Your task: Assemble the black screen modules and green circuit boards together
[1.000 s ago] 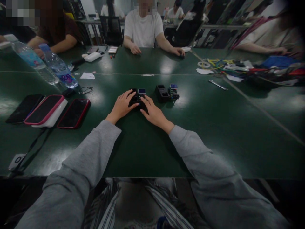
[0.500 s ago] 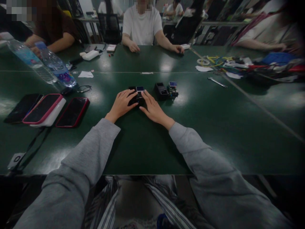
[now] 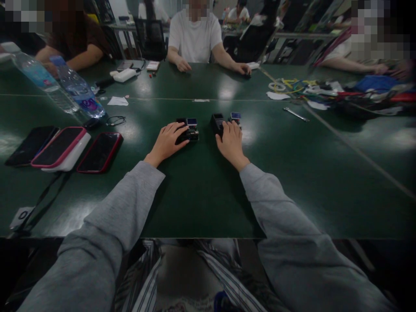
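Note:
My left hand lies over a small black plastic case, thumb and fingers spread apart. Beside its fingertips sits a small circuit board with a screen; its lower part shows just right of the thumb. My right hand reaches over a second pair of parts, fingers stretched forward and thumb out to the side. Under and beside its thumb stands another black plastic case. A second small screen on a circuit board shows past the fingertips, its lower part mostly covered by them.
Phones and two tilted water bottles are at left. A wrench lies at right, near a heap of cables. Across the green table sits a person in a white shirt; other people sit on both sides.
My right hand has moved right, from the left case and board to the right pair. My left hand has stayed in place, and the left board's lower part is now uncovered.

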`<state>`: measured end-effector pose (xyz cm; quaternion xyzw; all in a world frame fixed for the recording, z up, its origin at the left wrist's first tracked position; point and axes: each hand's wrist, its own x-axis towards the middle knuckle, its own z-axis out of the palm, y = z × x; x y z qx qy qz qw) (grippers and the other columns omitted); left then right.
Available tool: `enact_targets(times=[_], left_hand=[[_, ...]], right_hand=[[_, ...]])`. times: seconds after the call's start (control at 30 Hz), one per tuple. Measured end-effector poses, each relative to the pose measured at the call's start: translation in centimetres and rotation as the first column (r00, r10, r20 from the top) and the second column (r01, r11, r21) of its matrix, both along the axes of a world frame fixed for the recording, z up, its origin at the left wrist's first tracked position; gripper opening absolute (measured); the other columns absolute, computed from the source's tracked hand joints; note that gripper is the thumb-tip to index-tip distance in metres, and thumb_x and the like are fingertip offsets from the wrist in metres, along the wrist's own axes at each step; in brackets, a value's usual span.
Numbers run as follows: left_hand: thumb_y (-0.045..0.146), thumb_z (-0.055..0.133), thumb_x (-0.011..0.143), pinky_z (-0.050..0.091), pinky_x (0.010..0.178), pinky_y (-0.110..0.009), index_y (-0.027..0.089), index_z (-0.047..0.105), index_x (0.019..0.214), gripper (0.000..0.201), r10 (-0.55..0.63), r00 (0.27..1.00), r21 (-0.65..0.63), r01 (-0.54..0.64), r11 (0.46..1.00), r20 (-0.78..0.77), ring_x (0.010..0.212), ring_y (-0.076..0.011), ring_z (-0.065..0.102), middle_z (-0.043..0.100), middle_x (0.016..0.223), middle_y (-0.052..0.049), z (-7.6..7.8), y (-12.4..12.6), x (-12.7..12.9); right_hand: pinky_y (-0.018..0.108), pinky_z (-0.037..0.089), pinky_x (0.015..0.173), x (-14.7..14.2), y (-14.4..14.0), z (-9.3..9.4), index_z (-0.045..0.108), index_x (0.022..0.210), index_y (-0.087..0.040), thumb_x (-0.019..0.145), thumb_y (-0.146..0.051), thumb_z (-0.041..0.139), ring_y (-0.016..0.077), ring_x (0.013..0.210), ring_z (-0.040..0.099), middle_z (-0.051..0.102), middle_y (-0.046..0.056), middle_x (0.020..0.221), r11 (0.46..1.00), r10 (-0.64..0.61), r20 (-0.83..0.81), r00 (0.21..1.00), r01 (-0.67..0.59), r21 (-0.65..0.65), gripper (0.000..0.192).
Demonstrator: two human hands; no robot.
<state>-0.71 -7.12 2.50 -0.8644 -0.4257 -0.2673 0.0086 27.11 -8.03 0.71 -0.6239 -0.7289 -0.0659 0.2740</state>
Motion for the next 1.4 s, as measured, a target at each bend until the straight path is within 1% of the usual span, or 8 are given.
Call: enact_targets(times=[0.23,0.57,0.67,0.8,0.87,0.97,1.1,1.4], left_hand=[[0.041,0.058,0.094,0.039,0.113,-0.053,0.027,0.051,0.144,0.052,0.014,1.000,0.010,-0.014,1.000,0.000,0.141,-0.0330,0.043,0.052,0.152,-0.011,0.0,-0.1,0.0],[0.040,0.059,0.094,0.039,0.113,-0.054,0.028,0.051,0.144,0.052,0.021,1.000,0.000,-0.021,1.000,0.017,0.141,-0.0330,0.043,0.051,0.152,-0.011,-0.1,0.2,-0.1],[0.041,0.058,0.094,0.038,0.114,-0.055,0.027,0.050,0.144,0.053,0.015,1.000,0.000,-0.015,1.000,0.015,0.142,-0.0333,0.043,0.051,0.152,-0.011,0.0,0.1,-0.1],[0.042,0.057,0.095,0.036,0.115,-0.055,0.024,0.050,0.145,0.054,0.004,1.000,-0.008,-0.003,1.000,0.015,0.143,-0.0338,0.041,0.050,0.153,-0.013,0.1,0.0,-0.1],[0.042,0.057,0.094,0.036,0.115,-0.055,0.025,0.050,0.144,0.054,0.001,1.000,-0.014,-0.001,1.000,0.022,0.143,-0.0341,0.041,0.049,0.153,-0.013,0.1,0.0,-0.1],[0.042,0.057,0.094,0.037,0.115,-0.055,0.025,0.050,0.144,0.053,0.005,1.000,-0.015,-0.005,1.000,0.024,0.143,-0.0340,0.041,0.049,0.153,-0.013,0.1,0.0,-0.1],[0.042,0.056,0.095,0.038,0.114,-0.055,0.025,0.049,0.145,0.053,0.007,1.000,-0.018,-0.006,1.000,0.012,0.143,-0.0339,0.041,0.049,0.153,-0.012,0.1,0.0,-0.1],[0.041,0.055,0.095,0.038,0.115,-0.055,0.024,0.048,0.144,0.053,0.017,1.000,-0.014,-0.017,1.000,0.002,0.143,-0.0335,0.041,0.049,0.152,-0.012,0.3,-0.2,-0.1]], right_hand=[[0.056,0.040,0.112,-3.9,-2.5,1.4,0.042,0.147,-0.004,0.096,-0.023,0.043,0.0364,0.141,0.037,0.054,0.023,0.136,0.971,0.235,0.035,0.971,-0.234,-0.041,0.054],[0.056,0.041,0.110,-3.9,-2.6,1.5,0.043,0.147,-0.010,0.100,-0.031,0.043,0.0348,0.139,0.040,0.055,0.020,0.136,0.960,0.277,0.014,0.961,-0.276,-0.045,0.051],[0.059,0.037,0.113,-3.1,-2.4,2.2,0.042,0.150,-0.018,0.105,-0.043,0.037,0.0352,0.144,0.033,0.049,0.017,0.146,0.975,0.224,0.029,0.974,-0.224,-0.009,0.052],[0.064,0.030,0.115,0.7,-0.8,2.4,0.046,0.148,-0.022,0.106,-0.044,0.028,0.0363,0.147,0.026,0.040,0.015,0.153,0.993,-0.003,-0.068,0.998,0.011,0.121,0.050],[0.065,0.030,0.114,3.2,0.6,1.6,0.050,0.144,-0.020,0.106,-0.044,0.027,0.0363,0.145,0.031,0.043,0.017,0.151,0.980,-0.112,-0.152,0.982,0.134,0.144,0.050],[0.060,0.037,0.111,5.9,2.5,-0.2,0.054,0.138,-0.011,0.105,-0.039,0.027,0.0344,0.134,0.047,0.055,0.022,0.138,0.982,-0.180,-0.273,0.945,0.191,0.013,0.051],[0.052,0.046,0.104,5.7,3.2,-1.3,0.051,0.135,-0.001,0.101,-0.033,0.030,0.0331,0.119,0.060,0.063,0.026,0.125,0.988,-0.149,-0.364,0.919,0.120,-0.102,0.051],[0.051,0.048,0.103,0.1,0.6,-1.0,0.052,0.132,-0.014,0.103,-0.057,0.027,0.0316,0.118,0.060,0.063,0.020,0.126,0.968,0.228,-0.355,0.907,-0.251,-0.018,0.058]])
